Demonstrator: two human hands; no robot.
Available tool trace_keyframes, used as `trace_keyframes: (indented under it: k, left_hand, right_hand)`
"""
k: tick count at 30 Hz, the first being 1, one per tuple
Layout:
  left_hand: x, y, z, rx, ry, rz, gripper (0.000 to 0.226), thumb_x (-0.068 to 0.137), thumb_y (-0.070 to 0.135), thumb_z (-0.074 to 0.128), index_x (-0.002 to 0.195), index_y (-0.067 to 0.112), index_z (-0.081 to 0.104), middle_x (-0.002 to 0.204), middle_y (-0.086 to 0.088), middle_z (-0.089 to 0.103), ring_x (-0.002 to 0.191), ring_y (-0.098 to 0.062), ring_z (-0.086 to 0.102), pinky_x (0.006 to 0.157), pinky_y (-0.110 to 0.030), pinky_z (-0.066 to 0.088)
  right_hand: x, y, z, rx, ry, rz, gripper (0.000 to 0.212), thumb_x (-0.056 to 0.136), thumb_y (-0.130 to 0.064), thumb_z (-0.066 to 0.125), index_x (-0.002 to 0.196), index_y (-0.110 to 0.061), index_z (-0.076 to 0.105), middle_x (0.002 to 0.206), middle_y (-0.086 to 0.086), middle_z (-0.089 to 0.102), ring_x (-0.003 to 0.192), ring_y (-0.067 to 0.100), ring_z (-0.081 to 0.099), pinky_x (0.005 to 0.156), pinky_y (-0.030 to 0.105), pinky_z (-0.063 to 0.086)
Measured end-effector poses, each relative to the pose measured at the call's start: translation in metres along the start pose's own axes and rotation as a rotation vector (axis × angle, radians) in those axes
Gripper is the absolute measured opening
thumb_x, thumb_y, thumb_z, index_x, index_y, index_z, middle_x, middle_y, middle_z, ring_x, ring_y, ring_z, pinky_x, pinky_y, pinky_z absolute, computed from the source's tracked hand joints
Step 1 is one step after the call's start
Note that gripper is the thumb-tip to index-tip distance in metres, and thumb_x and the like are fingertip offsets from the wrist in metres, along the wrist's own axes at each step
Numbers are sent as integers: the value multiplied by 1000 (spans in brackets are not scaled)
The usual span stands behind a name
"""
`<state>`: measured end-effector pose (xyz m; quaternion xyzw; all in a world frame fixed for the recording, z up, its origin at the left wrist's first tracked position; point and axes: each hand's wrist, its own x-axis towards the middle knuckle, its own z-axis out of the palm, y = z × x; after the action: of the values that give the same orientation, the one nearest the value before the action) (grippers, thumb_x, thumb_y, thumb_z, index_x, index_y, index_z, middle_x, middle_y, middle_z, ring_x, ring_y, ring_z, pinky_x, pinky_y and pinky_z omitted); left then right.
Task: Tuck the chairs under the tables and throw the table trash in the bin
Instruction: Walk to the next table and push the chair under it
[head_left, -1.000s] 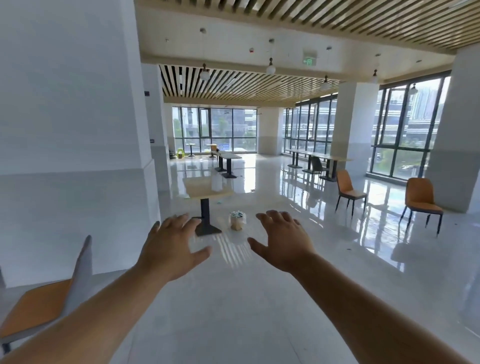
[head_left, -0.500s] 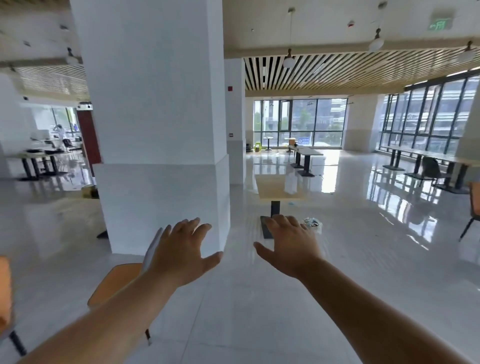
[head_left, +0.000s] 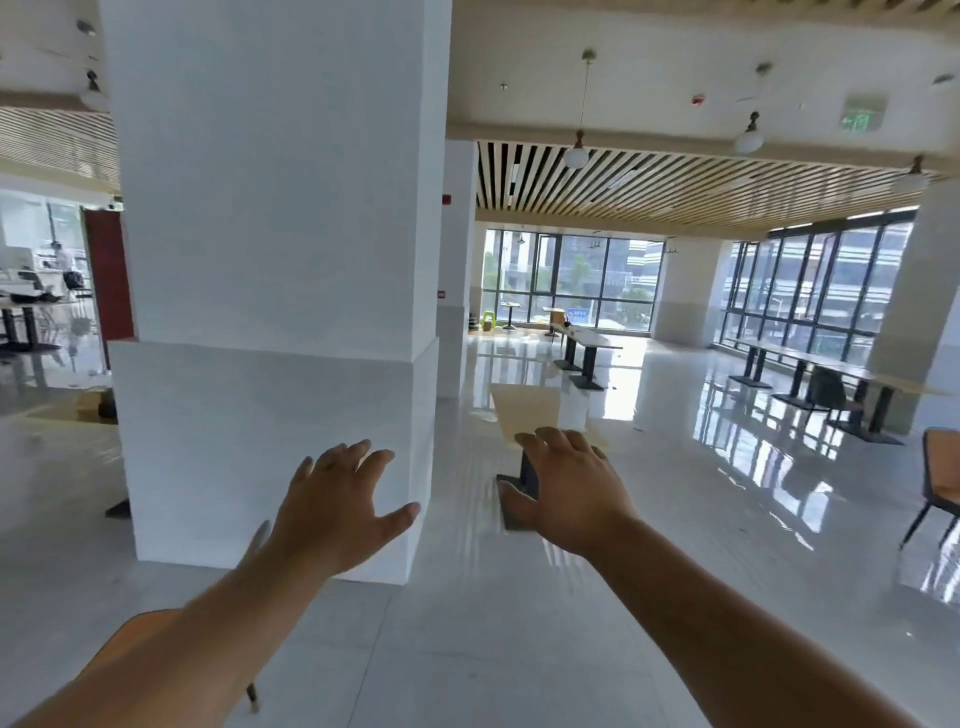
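My left hand (head_left: 337, 514) and my right hand (head_left: 569, 491) are stretched out in front of me, fingers spread, holding nothing. An orange chair (head_left: 140, 634) stands at the lower left, mostly hidden behind my left forearm. A small wooden table (head_left: 524, 408) on a black pedestal stands ahead, its base partly behind my right hand. Another orange chair (head_left: 940, 483) is cut off by the right edge. The bin seen earlier beside the table is hidden behind my right hand.
A big white pillar (head_left: 275, 291) fills the left centre, close ahead. Long tables (head_left: 587, 340) stand further back by the windows, and a row of tables (head_left: 810, 358) with a dark chair (head_left: 826, 389) lines the right windows. The glossy floor spreads between them.
The view has swung left: the pillar came to the centre and the orange chair moved to the lower left under my arm. The bin has slipped behind my right hand. Both hands stay spread.
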<state>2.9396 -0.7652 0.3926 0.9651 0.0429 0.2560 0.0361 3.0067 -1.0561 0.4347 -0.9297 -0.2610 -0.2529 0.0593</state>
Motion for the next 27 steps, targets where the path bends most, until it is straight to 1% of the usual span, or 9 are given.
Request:
trace_keyframes:
  k: [6, 10, 15, 20, 23, 27]
  left_hand:
    - [93, -21, 55, -3, -2, 30, 90, 83, 90, 31, 153, 35, 40, 166, 1, 36, 152, -23, 29, 124, -51, 25]
    - [149, -37, 101, 34, 2, 34, 89, 83, 91, 31, 152, 36, 41, 164, 1, 38, 151, -23, 31, 123, -51, 27]
    - [234, -68, 152, 93, -9, -51, 90, 83, 91, 31, 153, 36, 40, 165, 1, 36, 153, -23, 29, 124, -51, 25]
    - [324, -96, 175, 132, -2, -140, 90, 82, 90, 29, 154, 37, 37, 167, 2, 33, 153, -22, 26, 125, -51, 23]
    - [368, -115, 189, 142, 22, -196, 92, 81, 91, 28, 154, 35, 38, 167, 1, 33, 153, -23, 27, 125, -51, 24]
    - [399, -151, 221, 164, -13, -241, 92, 82, 90, 29, 154, 35, 38, 167, 0, 34, 153, -24, 27, 124, -53, 24]
  right_hand:
    - [81, 21, 63, 28, -16, 24, 76, 92, -75, 41, 152, -29, 39, 155, 0, 45, 141, 25, 39, 114, 46, 37]
    - [146, 45, 115, 61, -15, 19, 77, 91, -76, 38, 152, -28, 39, 155, 1, 45, 142, 27, 39, 114, 46, 38]
    - [245, 75, 184, 99, -13, -54, 78, 91, -77, 36, 152, -29, 37, 156, 1, 45, 143, 27, 39, 115, 47, 38]
    - [364, 100, 233, 132, -27, -139, 78, 92, -76, 37, 154, -29, 36, 157, 1, 43, 143, 27, 38, 116, 46, 36]
    - [429, 96, 263, 150, -12, -191, 78, 92, -76, 36, 154, -28, 36, 155, 0, 45, 141, 26, 39, 114, 45, 37]
    - [485, 65, 317, 195, -59, -283, 80, 90, -77, 32, 154, -29, 35, 155, 0, 43, 142, 25, 37, 115, 45, 37]
